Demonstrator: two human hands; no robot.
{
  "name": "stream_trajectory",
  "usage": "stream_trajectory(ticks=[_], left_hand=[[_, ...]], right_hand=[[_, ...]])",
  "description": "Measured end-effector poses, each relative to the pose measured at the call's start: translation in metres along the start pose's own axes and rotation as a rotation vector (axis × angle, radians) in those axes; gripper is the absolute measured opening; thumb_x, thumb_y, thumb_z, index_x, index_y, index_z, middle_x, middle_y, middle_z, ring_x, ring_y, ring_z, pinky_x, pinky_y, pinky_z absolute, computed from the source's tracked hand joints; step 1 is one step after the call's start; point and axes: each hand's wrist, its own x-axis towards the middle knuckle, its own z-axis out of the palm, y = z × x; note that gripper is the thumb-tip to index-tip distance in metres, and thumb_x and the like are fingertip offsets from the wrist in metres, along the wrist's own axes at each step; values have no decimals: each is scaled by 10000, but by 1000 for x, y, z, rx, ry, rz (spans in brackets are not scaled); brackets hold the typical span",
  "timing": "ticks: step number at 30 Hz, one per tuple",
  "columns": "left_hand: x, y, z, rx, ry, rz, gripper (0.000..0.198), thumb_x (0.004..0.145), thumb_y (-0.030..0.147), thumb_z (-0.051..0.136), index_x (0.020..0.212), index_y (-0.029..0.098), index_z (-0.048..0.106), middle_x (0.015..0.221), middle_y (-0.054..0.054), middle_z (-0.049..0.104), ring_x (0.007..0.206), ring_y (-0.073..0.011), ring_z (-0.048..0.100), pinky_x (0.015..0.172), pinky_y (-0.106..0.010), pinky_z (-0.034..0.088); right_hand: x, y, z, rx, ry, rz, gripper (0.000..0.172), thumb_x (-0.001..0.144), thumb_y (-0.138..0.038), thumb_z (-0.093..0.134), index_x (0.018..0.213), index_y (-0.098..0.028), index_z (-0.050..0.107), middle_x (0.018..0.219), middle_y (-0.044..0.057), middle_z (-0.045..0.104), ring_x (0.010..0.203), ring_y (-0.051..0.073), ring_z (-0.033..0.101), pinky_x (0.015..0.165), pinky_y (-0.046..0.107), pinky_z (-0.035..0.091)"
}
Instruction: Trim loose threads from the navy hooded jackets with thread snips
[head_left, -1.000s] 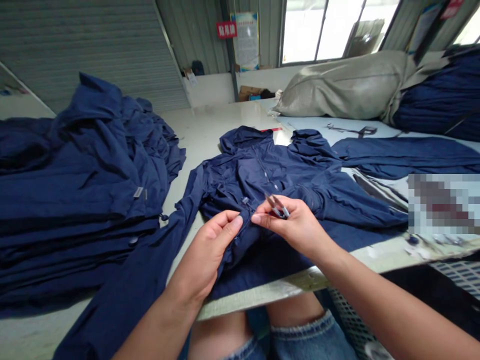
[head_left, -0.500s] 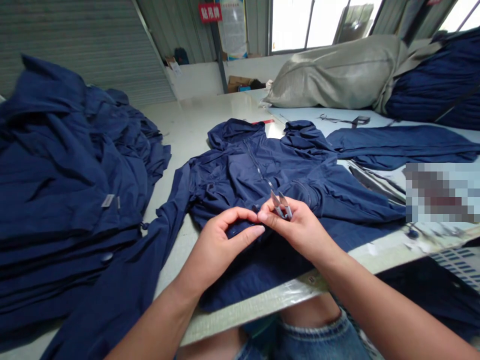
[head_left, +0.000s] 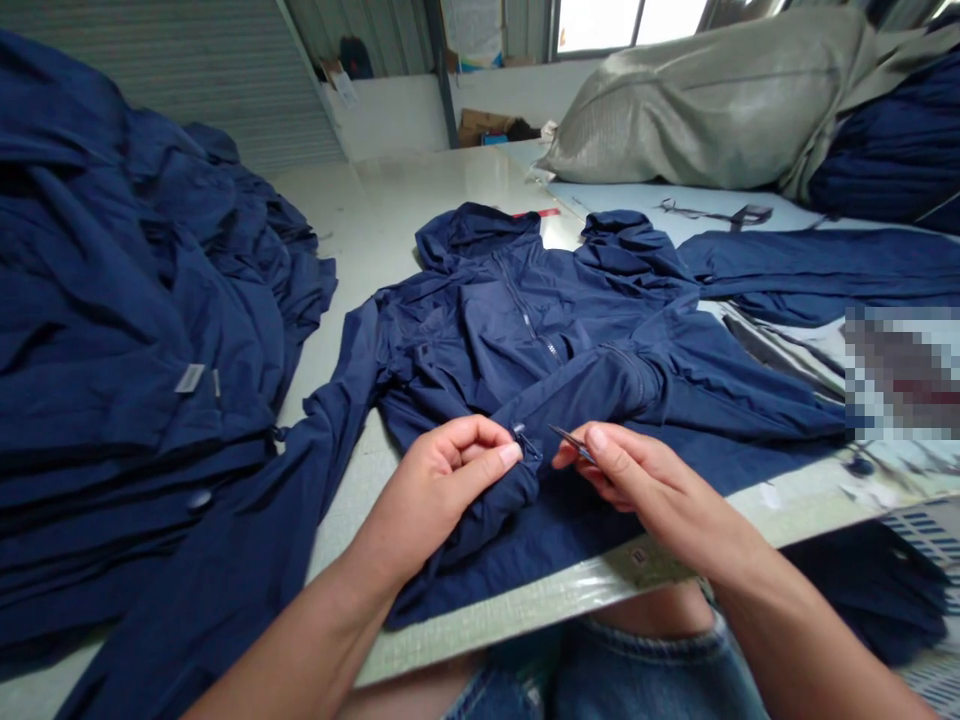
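A navy jacket (head_left: 480,310) with a front zipper lies spread on the table before me. My left hand (head_left: 457,465) pinches the jacket near its hem, where a small cord loop with a toggle (head_left: 527,443) sticks out past the fingertips. Just to the right, my right hand (head_left: 637,460) holds a pair of thread snips (head_left: 574,442), their blades pointing left toward the cord loop. A gap separates the snip tips from the cord. The snips' handles are mostly hidden inside the fingers.
Piled navy jackets (head_left: 150,330) rise at the left of the table (head_left: 405,185). A large grey-beige sack (head_left: 705,100) lies at the back right, with navy garments (head_left: 892,150) beside it. More folded navy fabric (head_left: 817,265) lies at the right. Below the table edge is a plastic basket (head_left: 930,545).
My right hand has moved right, away from my left, and the snips have turned from pointing up to pointing left. The cord loop now shows at my left fingertips.
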Motion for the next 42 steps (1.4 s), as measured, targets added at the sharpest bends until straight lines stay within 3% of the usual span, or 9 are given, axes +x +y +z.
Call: stream_trajectory(ticks=[11,25,33,42], left_hand=[[-2,-2,-4,59,-109,-1,198,824,383,679,835,189,639,712,47,557,626,-92,450,576,-200,330],[-1,-1,-1,32,-172,57,139,837,313,671,793,181,659,735,49,574,691,-91,484,647,-188,369],[-2,0,-1,18,-167,44,137,826,312,678,804,178,657,723,58,568,672,-84,471,629,-184,359],[-1,0,-1,18,-180,61,110,830,279,667,788,178,660,721,56,581,680,-84,483,639,-185,365]], right_hand=[[-1,-8,-5,-213,-196,14,475,1004,-499,413,816,-161,689,706,-7,547,708,131,503,654,235,369],[1,-7,-1,-186,-233,43,504,969,-547,450,782,-157,708,685,11,573,654,129,489,594,244,361],[-1,-8,-3,-213,-212,69,503,969,-541,452,779,-153,710,702,17,586,699,142,522,634,255,369],[3,-4,1,-103,-263,88,532,954,-578,469,752,-146,704,629,-12,492,612,107,410,562,247,301]])
